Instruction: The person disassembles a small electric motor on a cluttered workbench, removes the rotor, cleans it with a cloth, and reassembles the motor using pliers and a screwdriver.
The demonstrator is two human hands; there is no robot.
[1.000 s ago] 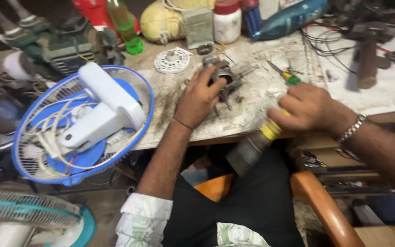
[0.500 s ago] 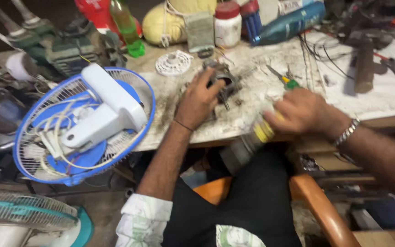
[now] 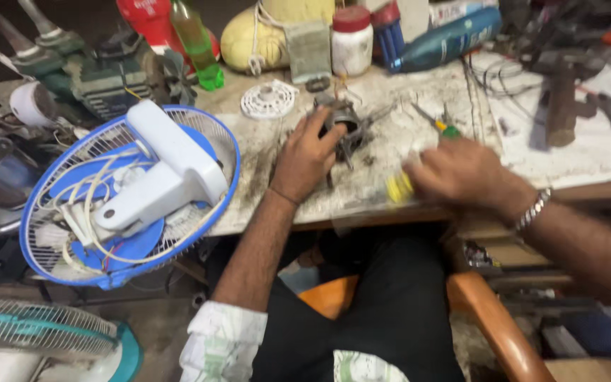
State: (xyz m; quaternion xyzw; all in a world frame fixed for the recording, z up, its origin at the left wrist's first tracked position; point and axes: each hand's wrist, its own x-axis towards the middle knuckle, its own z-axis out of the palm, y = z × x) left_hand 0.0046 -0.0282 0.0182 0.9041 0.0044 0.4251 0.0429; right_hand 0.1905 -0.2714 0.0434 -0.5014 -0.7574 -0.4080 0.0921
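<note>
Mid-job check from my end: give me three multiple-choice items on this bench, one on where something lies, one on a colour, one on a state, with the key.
1. Where does the blue fan lie?
A. On the bench's left end, grille facing up
B. Standing upright by the bottles
C. Under the chair

2. What colour is the handle in the right hand?
A. Red
B. Yellow
C. White

3. What is the left hand doing?
A. Hanging free above the bench
B. Resting on the small motor
C. Holding a bottle

Key:
1 A, since the fan lies flat over the bench edge with its white stand across the grille.
2 B, since a yellow handle shows at the fingers, though blurred.
3 B, since its fingers lie over the dark motor on the bench.
</note>
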